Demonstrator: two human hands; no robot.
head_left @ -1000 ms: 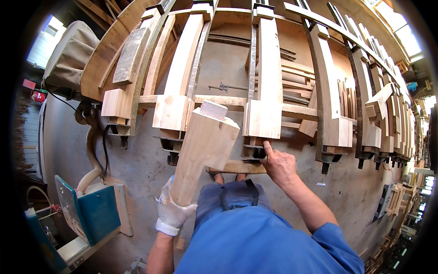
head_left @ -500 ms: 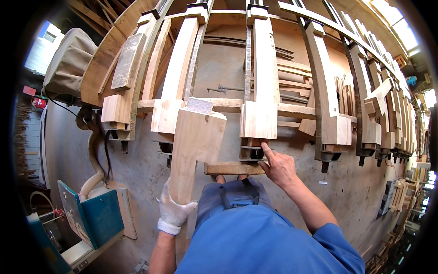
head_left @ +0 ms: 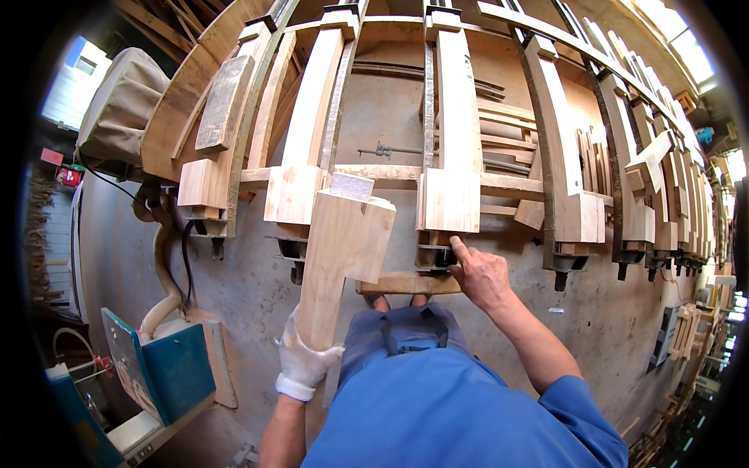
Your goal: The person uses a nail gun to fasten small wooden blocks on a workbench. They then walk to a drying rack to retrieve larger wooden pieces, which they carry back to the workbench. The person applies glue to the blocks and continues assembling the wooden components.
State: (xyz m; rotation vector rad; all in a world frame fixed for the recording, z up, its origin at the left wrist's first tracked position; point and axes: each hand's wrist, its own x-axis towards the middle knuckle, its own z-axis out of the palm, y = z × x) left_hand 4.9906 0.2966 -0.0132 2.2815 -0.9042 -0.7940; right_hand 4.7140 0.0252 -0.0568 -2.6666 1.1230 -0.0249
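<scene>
My left hand (head_left: 305, 359), in a white glove, is wrapped round the lower shaft of a pale timber piece (head_left: 343, 238) with a wider block at its top end. This timber leans upright in front of me, overlapping a clamped timber behind it. My bare right hand (head_left: 482, 274) is at the near end of a bar clamp (head_left: 434, 254), just below a clamped wooden block (head_left: 449, 204). Its index finger reaches up to the small wooden pad under that block. The thumb is lower, by the clamp's end; the other fingers are curled and partly hidden.
More clamped timbers (head_left: 562, 156) stand in a row to the right. A wooden crossbar (head_left: 511, 187) runs beneath them. A short wooden bar (head_left: 409, 285) lies by my feet. At the left are a teal machine (head_left: 175, 363), a hose (head_left: 161, 312) and a covered machine (head_left: 121, 109).
The whole view has shifted slightly to the right. My left hand keeps its grip on the timber, and my right hand stays at the clamp end with little change.
</scene>
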